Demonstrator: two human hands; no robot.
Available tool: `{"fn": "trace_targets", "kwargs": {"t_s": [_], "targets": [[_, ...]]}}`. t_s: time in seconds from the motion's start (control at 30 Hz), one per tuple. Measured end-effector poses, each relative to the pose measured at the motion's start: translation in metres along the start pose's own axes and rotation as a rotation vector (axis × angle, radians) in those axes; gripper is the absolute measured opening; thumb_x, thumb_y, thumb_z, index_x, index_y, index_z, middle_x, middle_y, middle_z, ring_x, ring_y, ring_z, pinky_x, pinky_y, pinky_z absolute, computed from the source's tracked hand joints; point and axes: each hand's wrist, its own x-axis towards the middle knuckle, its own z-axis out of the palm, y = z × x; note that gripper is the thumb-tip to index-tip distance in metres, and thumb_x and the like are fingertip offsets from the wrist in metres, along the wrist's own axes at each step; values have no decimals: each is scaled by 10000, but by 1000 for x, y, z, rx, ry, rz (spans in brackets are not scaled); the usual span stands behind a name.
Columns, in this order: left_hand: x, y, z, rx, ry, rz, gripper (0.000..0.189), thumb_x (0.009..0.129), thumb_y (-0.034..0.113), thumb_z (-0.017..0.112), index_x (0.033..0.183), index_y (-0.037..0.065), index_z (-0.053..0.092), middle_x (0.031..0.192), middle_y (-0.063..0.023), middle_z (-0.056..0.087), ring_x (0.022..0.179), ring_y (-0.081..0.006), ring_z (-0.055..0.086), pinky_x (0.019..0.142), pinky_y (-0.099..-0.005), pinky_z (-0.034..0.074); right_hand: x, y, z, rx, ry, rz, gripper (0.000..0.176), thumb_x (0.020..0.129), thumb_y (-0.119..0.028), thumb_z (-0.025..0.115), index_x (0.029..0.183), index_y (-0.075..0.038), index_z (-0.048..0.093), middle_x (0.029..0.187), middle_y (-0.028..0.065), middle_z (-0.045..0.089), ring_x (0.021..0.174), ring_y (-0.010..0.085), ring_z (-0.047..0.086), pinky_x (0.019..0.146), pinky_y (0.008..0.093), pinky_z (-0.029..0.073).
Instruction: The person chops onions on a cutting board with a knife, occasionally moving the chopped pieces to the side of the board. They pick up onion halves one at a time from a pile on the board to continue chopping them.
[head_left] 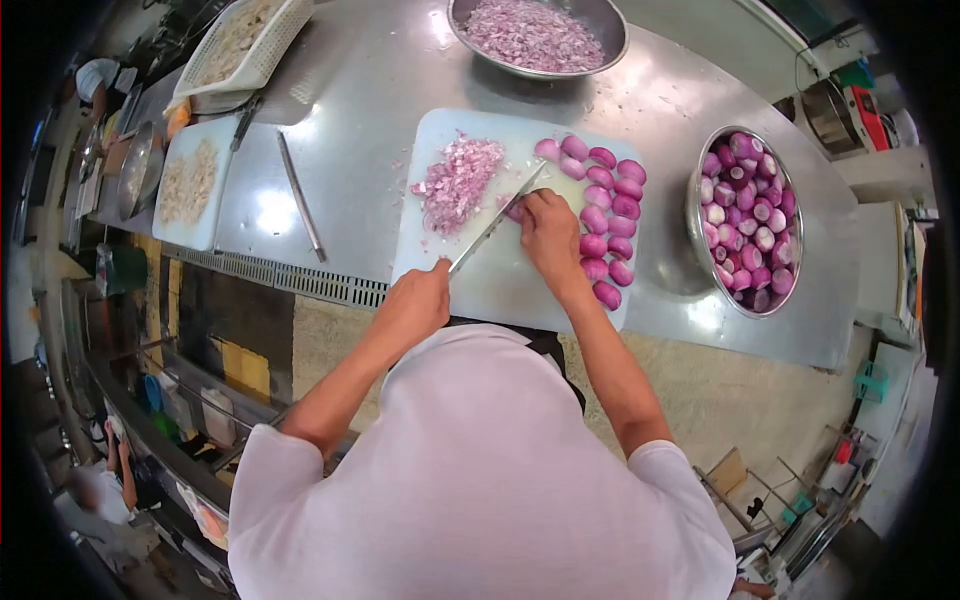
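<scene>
the left hand (415, 300) is closed round the handle end of a long knife (497, 218), whose blade slants up and away across the white cutting board (480, 290). the right hand (550, 232) is narrow, its fingertips bunched down on a purple onion piece (516, 211) right beside the blade, near the middle of the board. to the left of the blade, on the same board, sits a loose heap of chopped onion (460, 183), with a few bits scattered off the board's left edge. along the board's right side, halved onions (625, 206) lie in close rows, the nearest of them just beside the right forearm. the board rests on a shiny metal bench (665, 240). to its right stands an oval-looking metal bowl (693, 215) full of peeled purple onions (750, 222); beyond the board is another metal bowl (540, 72) holding more chopped onion. on the left part of the bench lies a thin metal rod (301, 196), and past it a smaller board (205, 232) with pale chopped pieces (190, 183), a dark-handled tool (246, 122) at its edge. a white basket (270, 62) of pale food stands behind that. another person (115, 495) is at the lower left, well apart from the bench.
</scene>
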Motion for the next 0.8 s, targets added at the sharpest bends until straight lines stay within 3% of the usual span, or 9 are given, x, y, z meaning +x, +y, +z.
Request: {"fn": "trace_targets", "kwargs": {"t_s": [0.37,0.8], "targets": [[-1,0,0,-28,-28,23,334,830,-17,555,1159,-64,518,689,-266,608,689,-451,621,635,-543,461,-11,0,3,36,34,57,167,778,11,633,941,-20,649,921,146,618,862,355,599,737,453,512],[2,3,1,8,-38,57,241,840,-16,538,1078,-55,527,674,-276,596,680,-465,610,622,-555,454,-16,3,3,86,76,54,167,776,29,628,938,-8,643,903,158,610,850,363,586,732,457,493]]}}
